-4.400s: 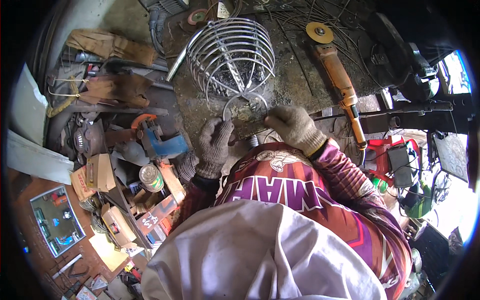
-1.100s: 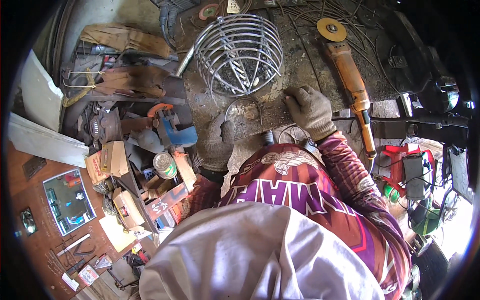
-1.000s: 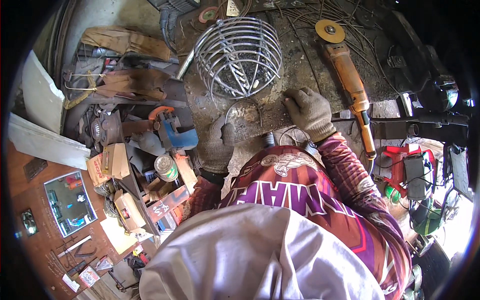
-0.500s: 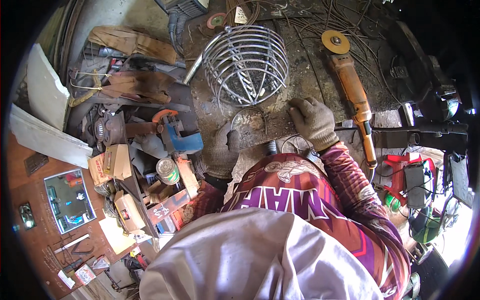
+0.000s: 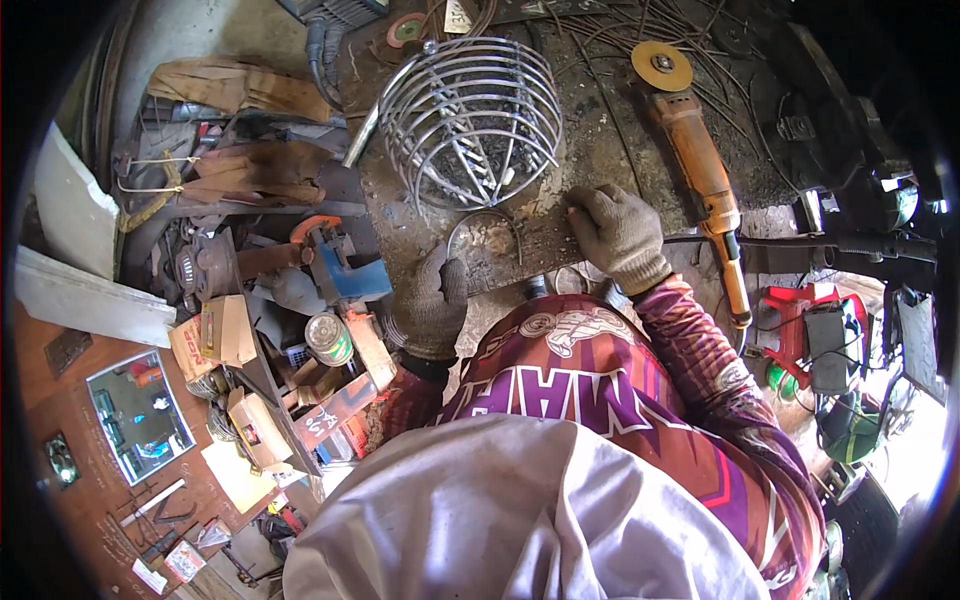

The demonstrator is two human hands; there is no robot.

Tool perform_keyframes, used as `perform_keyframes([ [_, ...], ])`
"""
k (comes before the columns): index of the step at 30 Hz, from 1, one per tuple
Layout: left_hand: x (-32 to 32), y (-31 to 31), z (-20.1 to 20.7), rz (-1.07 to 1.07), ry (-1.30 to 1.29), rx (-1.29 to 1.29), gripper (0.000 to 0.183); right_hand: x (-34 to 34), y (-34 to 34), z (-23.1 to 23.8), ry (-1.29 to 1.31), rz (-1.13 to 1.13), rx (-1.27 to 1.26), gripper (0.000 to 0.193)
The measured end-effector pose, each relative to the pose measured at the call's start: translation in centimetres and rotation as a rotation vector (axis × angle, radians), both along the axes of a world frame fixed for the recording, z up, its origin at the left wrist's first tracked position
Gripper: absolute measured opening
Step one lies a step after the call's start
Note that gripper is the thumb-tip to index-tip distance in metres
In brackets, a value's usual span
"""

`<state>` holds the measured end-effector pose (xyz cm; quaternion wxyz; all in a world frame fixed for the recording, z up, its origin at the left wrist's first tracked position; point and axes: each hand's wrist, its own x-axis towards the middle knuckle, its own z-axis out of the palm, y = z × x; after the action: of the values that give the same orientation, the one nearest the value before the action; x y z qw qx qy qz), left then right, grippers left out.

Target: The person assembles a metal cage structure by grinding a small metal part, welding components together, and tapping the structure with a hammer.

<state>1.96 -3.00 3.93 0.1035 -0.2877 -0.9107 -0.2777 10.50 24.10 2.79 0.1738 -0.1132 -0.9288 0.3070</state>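
Note:
My left hand [image 5: 430, 305], in a grey-brown knit glove, is at the bench's near edge. Its thumb and fingers close at the left end of a thin curved metal rod [image 5: 488, 212], bent nearly into a ring. Farther off, a round basket of shiny metal bars [image 5: 470, 125] lies on its side, with a straight handle-like bar slanting down on its left. My right hand [image 5: 620, 238], gloved alike, rests on the bench edge to the right of the ring. Its fingers curl downward, and its palm is hidden. An orange angle grinder [image 5: 700, 165] with a yellowish disc lies to its right.
The dark, worn bench top [image 5: 590, 150] carries loose rods [image 5: 710, 60] at the back right and a small disc [image 5: 406, 30] at the back left. A blue clamp [image 5: 350, 275], a tin can [image 5: 328, 338] and cardboard boxes [image 5: 228, 330] crowd the left. A red frame [image 5: 790, 325] stands at the right.
The whole view has shifted, so the bench and its things sit slightly farther left and up. Both hands keep nearly the same places relative to the ring and bench.

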Motion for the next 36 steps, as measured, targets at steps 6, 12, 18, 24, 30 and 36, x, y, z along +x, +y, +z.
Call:
perform_keyframes([
  [6,-0.6,-1.1,-1.8,-0.013,0.029,-0.075,0.03,0.1,0.2,-0.4,0.04,0.009,0.013,0.019],
  [12,-0.4,-0.2,-1.0,0.025,0.026,-0.066,0.028,0.0,0.4,-0.8,0.104,0.011,-0.026,0.017],
  [18,-0.4,-0.5,-1.8,0.035,0.061,-0.073,0.027,0.3,0.7,-0.4,0.077,0.028,-0.028,0.018],
  [24,-0.4,0.0,-1.2,0.016,0.06,-0.08,0.028,0.2,0.9,-1.4,0.088,0.043,-0.006,0.018],
  [30,-0.3,0.0,-1.3,0.05,-0.007,-0.082,0.028,0.0,1.0,-1.3,0.08,0.046,-0.039,0.019],
  [36,-0.3,0.2,-1.1,0.071,-0.013,-0.093,0.029,-0.1,1.2,-0.9,0.081,0.044,-0.04,0.018],
])
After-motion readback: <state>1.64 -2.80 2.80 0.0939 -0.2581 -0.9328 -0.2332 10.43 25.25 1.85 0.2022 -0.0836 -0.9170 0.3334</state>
